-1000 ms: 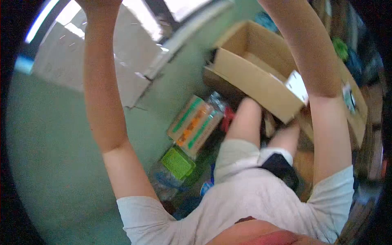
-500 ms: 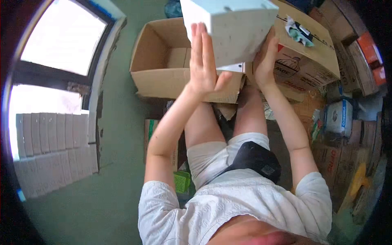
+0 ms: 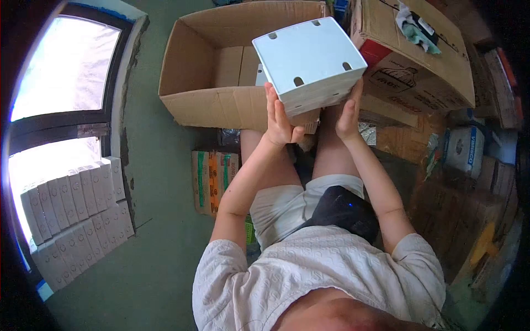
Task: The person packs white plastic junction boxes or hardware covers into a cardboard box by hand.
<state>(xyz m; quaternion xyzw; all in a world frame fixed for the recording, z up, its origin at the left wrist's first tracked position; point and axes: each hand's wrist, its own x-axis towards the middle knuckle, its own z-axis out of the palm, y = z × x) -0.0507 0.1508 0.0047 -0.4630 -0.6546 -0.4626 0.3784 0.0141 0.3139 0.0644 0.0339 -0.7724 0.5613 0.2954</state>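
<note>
Between my two hands I hold a stack of white plastic boxes (image 3: 309, 52), raised and tilted. Its pale top face has four-sided edges with small dark slots near the corners, and layered sides show below. My left hand (image 3: 280, 124) presses its fingers against the near left side, thumb apart. My right hand (image 3: 350, 118) supports the near right side, its fingers partly hidden behind the stack. Just beyond is an open cardboard box (image 3: 215, 102), with a bit of another white piece inside it, largely hidden by the stack.
At right stands a closed carton (image 3: 425, 83) with a crumpled wrapper (image 3: 417, 30) on top. White boxes (image 3: 83, 212) are stacked in rows by the window. A taped carton (image 3: 214, 179) lies on the floor, and a black pouch (image 3: 345, 212) rests on my lap.
The stack has come down and tipped so its slotted top face shows more fully. Both hands have lowered with it, and the view has shifted slightly.
</note>
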